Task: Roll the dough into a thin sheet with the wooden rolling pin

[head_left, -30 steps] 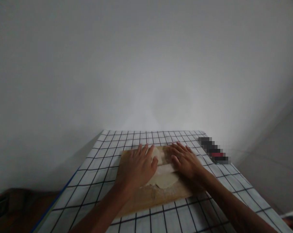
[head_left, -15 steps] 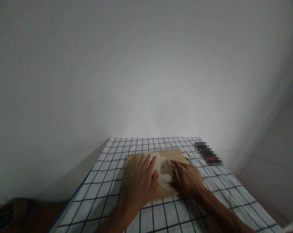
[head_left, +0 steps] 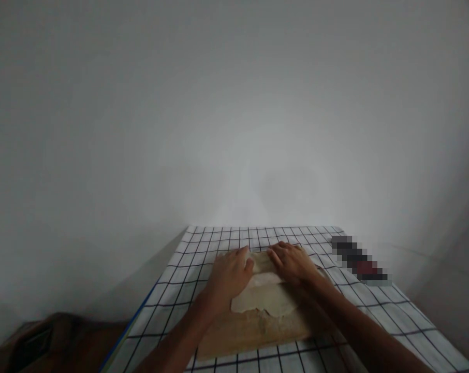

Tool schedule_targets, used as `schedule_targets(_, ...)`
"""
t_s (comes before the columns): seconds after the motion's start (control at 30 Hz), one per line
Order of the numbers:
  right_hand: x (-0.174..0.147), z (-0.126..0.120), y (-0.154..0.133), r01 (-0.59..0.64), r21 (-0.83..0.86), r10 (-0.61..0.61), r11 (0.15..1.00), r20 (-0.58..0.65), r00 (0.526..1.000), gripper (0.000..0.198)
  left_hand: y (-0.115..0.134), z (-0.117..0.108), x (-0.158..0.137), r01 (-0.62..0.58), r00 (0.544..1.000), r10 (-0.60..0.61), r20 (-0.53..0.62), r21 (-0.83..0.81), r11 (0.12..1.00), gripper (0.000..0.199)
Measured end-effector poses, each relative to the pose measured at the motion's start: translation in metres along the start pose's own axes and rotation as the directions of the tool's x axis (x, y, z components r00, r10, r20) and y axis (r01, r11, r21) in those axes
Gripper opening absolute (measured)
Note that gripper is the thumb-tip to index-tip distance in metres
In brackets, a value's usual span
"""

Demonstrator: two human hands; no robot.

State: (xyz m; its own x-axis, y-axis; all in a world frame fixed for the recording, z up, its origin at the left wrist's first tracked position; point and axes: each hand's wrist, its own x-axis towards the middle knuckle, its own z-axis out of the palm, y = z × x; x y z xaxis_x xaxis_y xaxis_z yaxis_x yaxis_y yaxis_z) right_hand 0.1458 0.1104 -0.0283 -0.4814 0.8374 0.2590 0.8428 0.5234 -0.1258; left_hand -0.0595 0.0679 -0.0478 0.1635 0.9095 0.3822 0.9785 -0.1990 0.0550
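A pale, floury sheet of dough with a ragged near edge lies on a wooden board. Over its far left part rests my left hand, fingers reaching forward and thumb apart. My right hand presses on the far right part, fingers stretched forward and palm down. Between the hands runs a pale band across the dough's far side; whether it is a rolling pin or a fold of dough I cannot tell. My hands and forearms hide both ends of it.
A white tablecloth with dark grid lines covers the table, which meets a grey wall at the back. A pixelated dark and red item lies at the right edge. Brown furniture stands low on the left.
Both hands have slid forward to the far side of the board, uncovering more of the dough's near part. The view has shifted, so the board's near edge sits lower.
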Motion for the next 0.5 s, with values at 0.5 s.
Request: schedule_targets(0.5, 0.07, 0.029, 0.019, -0.063, -0.116, 0.078, 0.991, 0.129, 0.989, 0.037, -0.016, 0.013, 0.054, 0.084, 0.992, -0.092, 0.086, 0.094, 0.992, 0.037)
